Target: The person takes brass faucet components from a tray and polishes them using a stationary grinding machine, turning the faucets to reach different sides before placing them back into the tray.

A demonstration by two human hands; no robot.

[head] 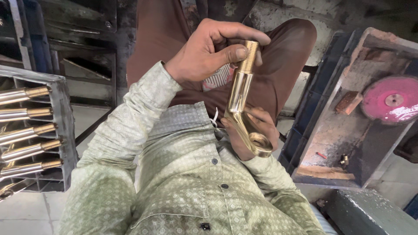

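I hold a polished brass tap spout (240, 89) over my lap, with its threaded end pointing up and its bent, ring-shaped mouth at the bottom. My left hand (209, 52) pinches the threaded end between thumb and fingers. My right hand (250, 132) cups the bent lower end from behind, and the brass hides much of its palm. Below the hands are my green patterned shirt (183, 174) and, above them, my brown trousers (283, 52).
A grey crate (65, 130) at the left holds several similar brass pieces lying side by side. At the right a pink buffing wheel (392, 100) sits inside a dirty metal housing (331, 130). Pale floor tiles (26, 209) show at the bottom left.
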